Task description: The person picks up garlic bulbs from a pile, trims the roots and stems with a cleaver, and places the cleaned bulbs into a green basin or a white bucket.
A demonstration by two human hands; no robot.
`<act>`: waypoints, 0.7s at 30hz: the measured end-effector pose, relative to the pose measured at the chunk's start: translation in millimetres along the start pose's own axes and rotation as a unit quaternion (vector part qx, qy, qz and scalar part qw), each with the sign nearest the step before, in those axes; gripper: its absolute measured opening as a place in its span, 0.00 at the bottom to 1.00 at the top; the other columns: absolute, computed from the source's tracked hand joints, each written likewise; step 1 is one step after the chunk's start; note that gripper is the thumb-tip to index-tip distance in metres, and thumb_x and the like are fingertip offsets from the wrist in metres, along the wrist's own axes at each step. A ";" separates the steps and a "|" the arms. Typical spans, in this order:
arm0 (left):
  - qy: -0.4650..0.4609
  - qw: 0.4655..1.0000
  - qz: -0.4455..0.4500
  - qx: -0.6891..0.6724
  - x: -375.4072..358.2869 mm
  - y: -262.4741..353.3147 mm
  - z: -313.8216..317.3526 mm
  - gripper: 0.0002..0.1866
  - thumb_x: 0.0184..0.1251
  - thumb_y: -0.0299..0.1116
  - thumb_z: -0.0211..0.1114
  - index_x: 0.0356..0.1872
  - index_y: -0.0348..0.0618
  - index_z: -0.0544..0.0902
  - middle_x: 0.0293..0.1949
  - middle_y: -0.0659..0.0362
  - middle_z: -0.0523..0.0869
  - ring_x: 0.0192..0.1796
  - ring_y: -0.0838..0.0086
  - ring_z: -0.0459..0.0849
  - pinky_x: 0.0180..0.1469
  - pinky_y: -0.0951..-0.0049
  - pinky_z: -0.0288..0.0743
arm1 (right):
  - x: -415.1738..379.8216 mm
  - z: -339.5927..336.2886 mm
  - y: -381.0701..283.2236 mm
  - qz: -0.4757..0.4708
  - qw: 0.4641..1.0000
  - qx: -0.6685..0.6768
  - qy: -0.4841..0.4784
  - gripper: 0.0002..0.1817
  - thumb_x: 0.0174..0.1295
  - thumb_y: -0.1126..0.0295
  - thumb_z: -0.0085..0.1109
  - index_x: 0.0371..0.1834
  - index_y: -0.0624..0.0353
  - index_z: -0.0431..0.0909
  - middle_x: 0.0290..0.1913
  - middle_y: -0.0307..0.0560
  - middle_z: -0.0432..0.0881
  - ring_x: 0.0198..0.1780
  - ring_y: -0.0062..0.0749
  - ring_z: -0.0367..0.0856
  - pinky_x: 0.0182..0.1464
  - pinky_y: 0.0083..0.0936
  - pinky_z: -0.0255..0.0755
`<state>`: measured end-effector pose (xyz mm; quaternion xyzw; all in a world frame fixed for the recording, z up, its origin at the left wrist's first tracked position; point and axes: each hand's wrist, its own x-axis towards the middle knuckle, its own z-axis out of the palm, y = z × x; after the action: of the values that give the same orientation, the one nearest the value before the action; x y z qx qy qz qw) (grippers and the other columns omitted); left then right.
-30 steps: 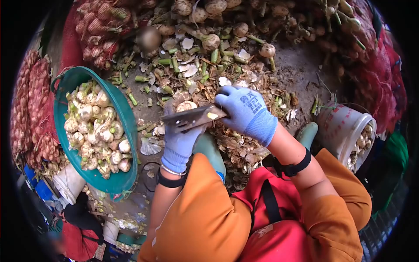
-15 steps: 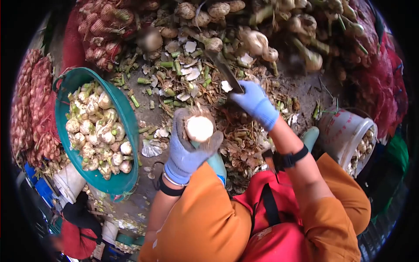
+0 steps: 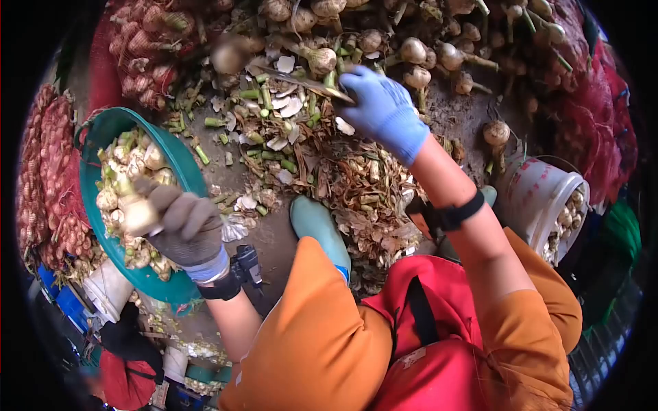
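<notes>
My left hand [image 3: 184,226], in a blue glove with a dark grey palm, is over the teal basket [image 3: 171,291] on the left. A trimmed white garlic bulb [image 3: 140,218], blurred, is at its curled fingers. Heaped in the basket are several garlic bulbs with short stems, partly hidden by the hand. My right hand [image 3: 385,113], in a blue glove, grips a knife [image 3: 301,81]; its blade points left above the cut stems and peelings, close to an untrimmed bulb [image 3: 321,60].
Garlic with long stems [image 3: 449,58] lies piled along the far side. Cut stems and dry skins [image 3: 373,198] cover the ground by my boot [image 3: 319,229]. A white bucket [image 3: 534,198] holding bulbs leans at right. Red net sacks [image 3: 58,164] stand at left; a person in red [image 3: 127,377] is lower left.
My left hand has swung left with the garlic bulb, from before my knees to over the basket, and turned palm down. My right hand and knife have moved slightly up and left.
</notes>
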<state>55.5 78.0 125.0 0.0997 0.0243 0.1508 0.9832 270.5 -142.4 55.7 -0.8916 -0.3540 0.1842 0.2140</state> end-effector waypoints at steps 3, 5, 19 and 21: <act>0.018 0.999 -0.016 0.037 12.8 -10.8 -21.0 0.26 0.72 0.51 0.62 0.62 0.45 0.76 0.57 0.60 0.82 0.43 0.80 0.79 0.39 0.78 0.73 | 59.1 21.3 3.7 -0.045 0.991 -0.077 0.097 0.17 0.53 0.60 0.68 0.44 0.54 0.83 0.63 0.56 0.76 0.58 0.54 0.79 0.59 0.42 0.74; 0.132 0.960 -0.028 0.246 11.3 -44.5 -36.5 0.31 0.69 0.53 0.62 0.67 0.47 0.70 0.60 0.54 0.79 0.55 0.67 0.78 0.53 0.71 0.76 | 76.2 37.9 0.1 0.013 0.995 -0.097 -0.032 0.17 0.55 0.60 0.66 0.45 0.55 0.83 0.62 0.58 0.76 0.56 0.54 0.80 0.59 0.43 0.75; 0.078 0.708 -0.039 0.701 -23.7 -96.0 -75.0 0.37 0.50 0.35 0.82 0.59 0.38 0.69 0.52 0.54 0.79 0.51 0.68 0.83 0.55 0.68 0.80 | -68.8 -22.9 -34.7 -0.118 0.991 0.008 -0.065 0.12 0.54 0.61 0.65 0.37 0.53 0.79 0.40 0.47 0.78 0.41 0.47 0.83 0.41 0.41 0.79; 0.051 0.676 -0.022 0.734 -29.5 -99.9 -83.5 0.39 0.47 0.38 0.84 0.58 0.39 0.69 0.49 0.53 0.80 0.50 0.68 0.83 0.52 0.68 0.81 | -76.9 -11.8 -38.5 -0.157 0.987 0.027 -0.027 0.14 0.53 0.60 0.66 0.39 0.53 0.78 0.42 0.48 0.78 0.41 0.46 0.83 0.40 0.41 0.78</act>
<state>50.0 -8.5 23.5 0.7813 0.1793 0.0675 0.5940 202.5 -174.7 98.9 -0.8135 -0.4901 0.1821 0.2545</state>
